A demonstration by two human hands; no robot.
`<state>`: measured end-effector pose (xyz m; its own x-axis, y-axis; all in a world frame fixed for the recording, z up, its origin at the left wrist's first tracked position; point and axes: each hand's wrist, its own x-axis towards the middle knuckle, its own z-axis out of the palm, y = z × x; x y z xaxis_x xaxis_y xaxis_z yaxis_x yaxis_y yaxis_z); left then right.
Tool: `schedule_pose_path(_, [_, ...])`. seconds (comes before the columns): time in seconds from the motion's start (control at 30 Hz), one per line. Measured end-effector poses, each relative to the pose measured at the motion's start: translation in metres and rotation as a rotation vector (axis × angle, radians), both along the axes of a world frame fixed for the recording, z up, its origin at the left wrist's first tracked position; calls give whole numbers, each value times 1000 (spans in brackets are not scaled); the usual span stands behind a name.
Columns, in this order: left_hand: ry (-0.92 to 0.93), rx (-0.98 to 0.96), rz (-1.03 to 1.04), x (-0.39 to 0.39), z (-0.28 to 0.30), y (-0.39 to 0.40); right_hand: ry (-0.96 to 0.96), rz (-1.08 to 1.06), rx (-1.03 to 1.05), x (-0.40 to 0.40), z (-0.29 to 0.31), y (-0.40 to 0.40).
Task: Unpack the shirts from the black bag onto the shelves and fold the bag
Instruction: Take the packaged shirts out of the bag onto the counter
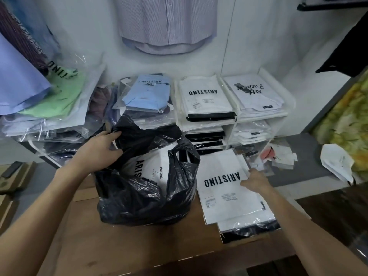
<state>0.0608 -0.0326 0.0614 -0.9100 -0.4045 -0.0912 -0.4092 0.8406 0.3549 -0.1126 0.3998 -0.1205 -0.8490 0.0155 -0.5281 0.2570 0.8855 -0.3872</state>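
The unpacking is partway, by the look of it. The left hand (99, 150) has its fingers (111, 135) clamped on the rim of the black bag (143, 194), which sits on the bench (139, 250) with a packed shirt (151, 170) showing just below those fingers. The right hand (256, 181) lies flat, fingers apart, on a stack of shirts (225, 188) right of the bag. Beyond both hands stand the shelves (260, 116), already partly filled. The next move likely calls for lifting that stack across to a shelf
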Motion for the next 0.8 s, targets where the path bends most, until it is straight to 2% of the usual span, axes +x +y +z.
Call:
schedule_pose_path(0.03, [-1, 3, 2, 0, 0, 0, 87, 38, 68, -6, 2, -7])
schedule_pose_path(0.07, [-3, 2, 1, 0, 0, -1, 180, 64, 52, -11, 9, -18])
schedule_pose_path(0.2, [-7, -23, -30, 4, 2, -4, 586, 192, -470, -5, 95, -99])
schedule_pose_path(0.27, [-13, -33, -35, 7, 3, -4, 604, 309, -663, 6, 145, -148])
schedule_pose_path(0.33, [-8, -37, -39, 10, 4, -3, 499, 547, -716, 19, 179, -192])
schedule_pose_path(0.4, [-6, -29, -43, 12, 5, -1, 338, 804, -612, 29, 193, -231])
schedule_pose_path(0.5, [3, -18, -42, 15, 8, 2, 206, 1093, -265, 37, 176, -282])
schedule_pose_path(0.7, [-1, 38, -32, 17, 7, 6, 228, 1048, 430, 39, 95, -310])
schedule_pose_path(0.8, [9, 48, -32, 17, 6, 5, 315, 1014, 474, 42, 84, -310])
